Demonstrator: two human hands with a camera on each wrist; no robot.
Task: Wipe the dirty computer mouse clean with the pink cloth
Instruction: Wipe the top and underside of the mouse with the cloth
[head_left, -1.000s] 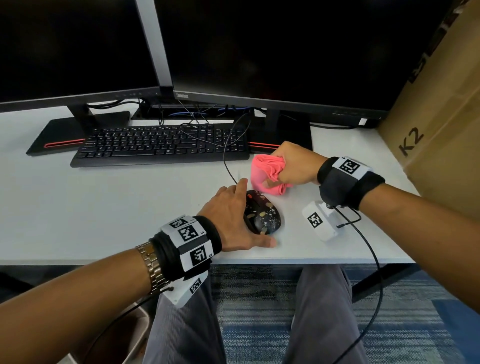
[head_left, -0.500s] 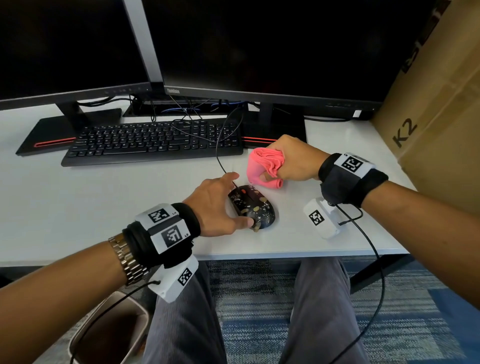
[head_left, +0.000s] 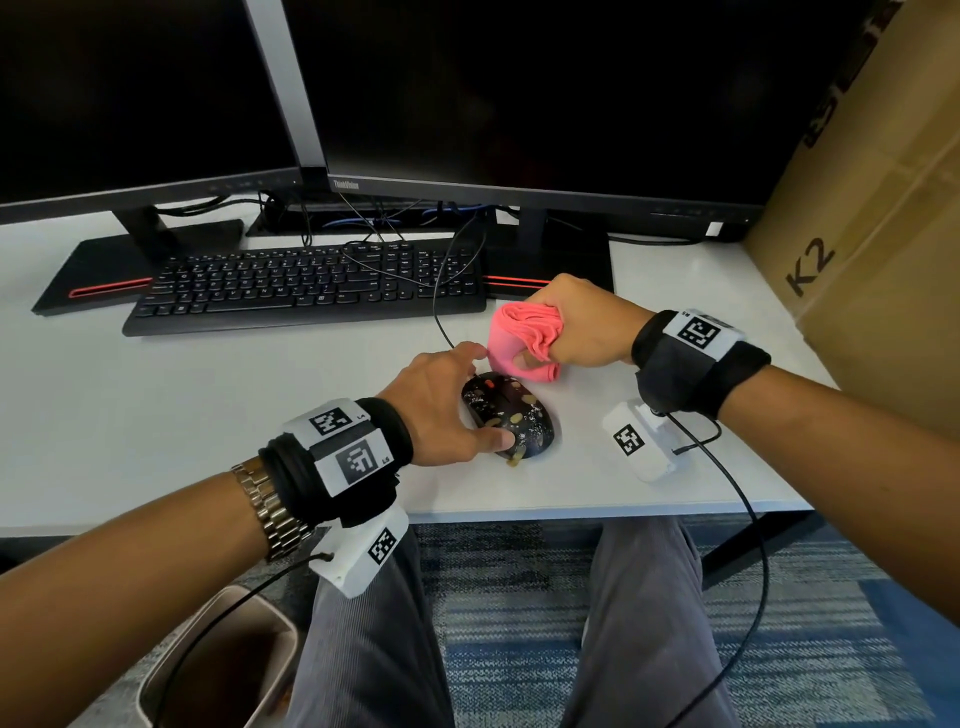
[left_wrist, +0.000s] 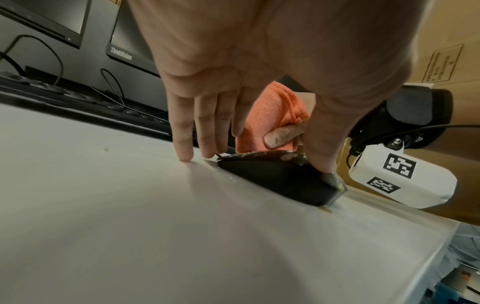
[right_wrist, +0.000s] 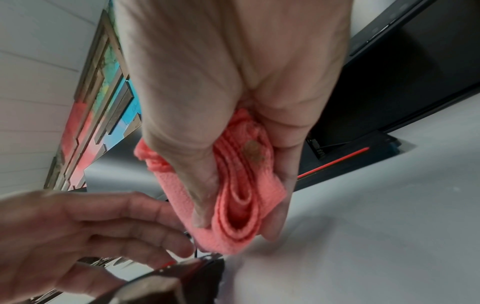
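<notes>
The black computer mouse, spotted with tan blobs and white specks, lies on the white desk near its front edge. My left hand holds it lengthwise, with the thumb on its rear and the fingers pointing straight down at its front. The left wrist view shows the mouse from the side. My right hand grips the bunched pink cloth just beyond the mouse's front right. Whether the cloth's lower fold touches it I cannot tell. A brown stain shows on the cloth.
A black keyboard and two dark monitors stand behind the mouse. The mouse cable runs back past the keyboard. A cardboard box blocks the right side. A tan smear marks the desk. A waste bin sits below.
My left thumb has moved from the desk beside the mouse onto its rear. The mouse has turned slightly. The right hand and cloth stay by its front.
</notes>
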